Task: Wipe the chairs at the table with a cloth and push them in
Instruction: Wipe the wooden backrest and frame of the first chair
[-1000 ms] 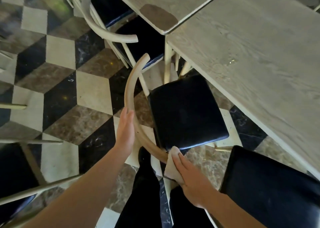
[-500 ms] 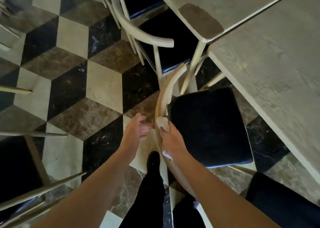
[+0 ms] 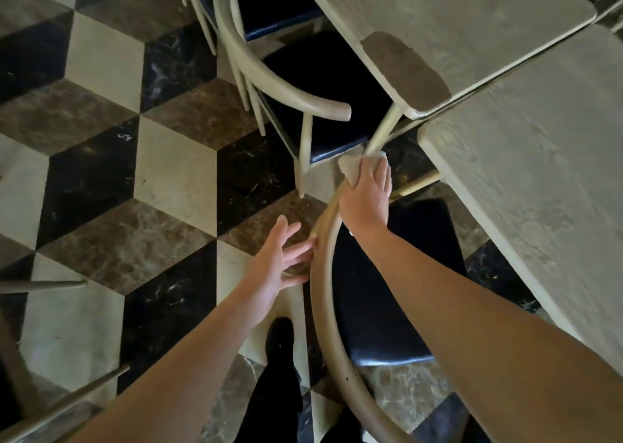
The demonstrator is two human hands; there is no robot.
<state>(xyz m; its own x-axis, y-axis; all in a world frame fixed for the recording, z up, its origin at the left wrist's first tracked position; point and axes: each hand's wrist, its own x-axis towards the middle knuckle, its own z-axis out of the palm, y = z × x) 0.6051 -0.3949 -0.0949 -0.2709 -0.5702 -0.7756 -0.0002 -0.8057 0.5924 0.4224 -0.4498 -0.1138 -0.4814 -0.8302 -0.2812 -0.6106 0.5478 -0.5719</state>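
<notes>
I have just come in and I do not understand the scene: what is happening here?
A person is wiping a chair at the table. The right hand presses a cloth on the far end of the chair's curved wooden backrest. The left hand is open, its fingertips at the rail's outer side. The dark seat is not yet pushed fully under the table.

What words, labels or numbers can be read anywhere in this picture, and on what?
None: no readable text, label or number shows on the tables, the chair, the cloth or the floor tiles.
</notes>
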